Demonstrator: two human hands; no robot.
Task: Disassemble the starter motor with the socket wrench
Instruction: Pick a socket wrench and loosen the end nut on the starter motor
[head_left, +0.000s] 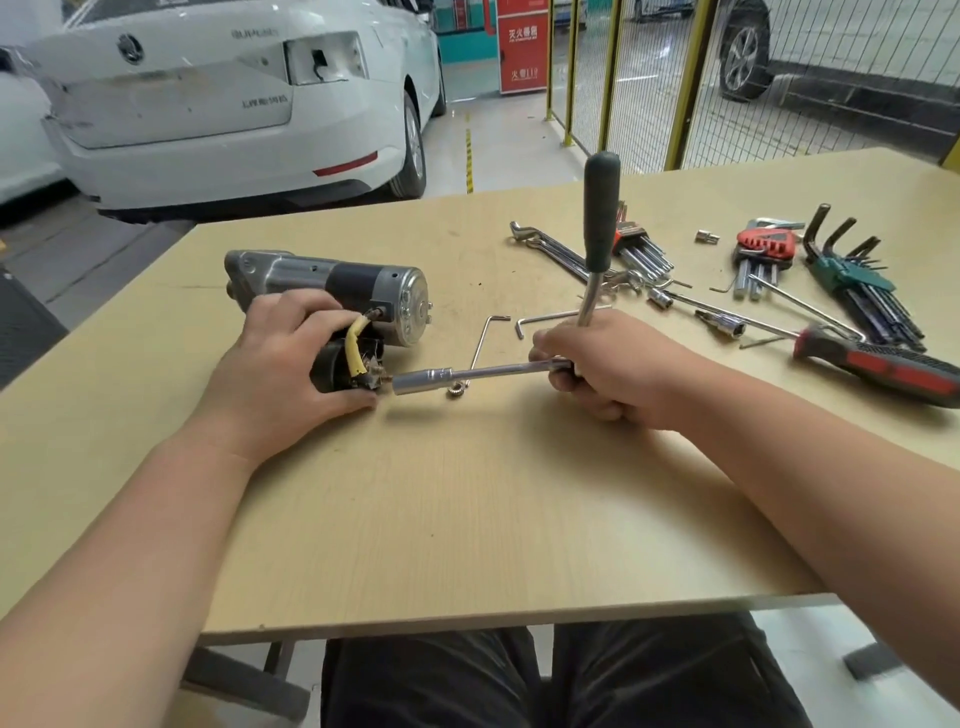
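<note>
That starter motor looks like a heavy, rigid metal lump, so I'd pin it down by the solenoid. It lies sideways on the tabletop, with the left hand wrapped over the black solenoid end. The right hand clenches the socket wrench, socket just beside the terminal stud. Silver casing, black band, yellow cable.

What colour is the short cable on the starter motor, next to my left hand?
The cable is yellow, seen best in the head view.
</note>
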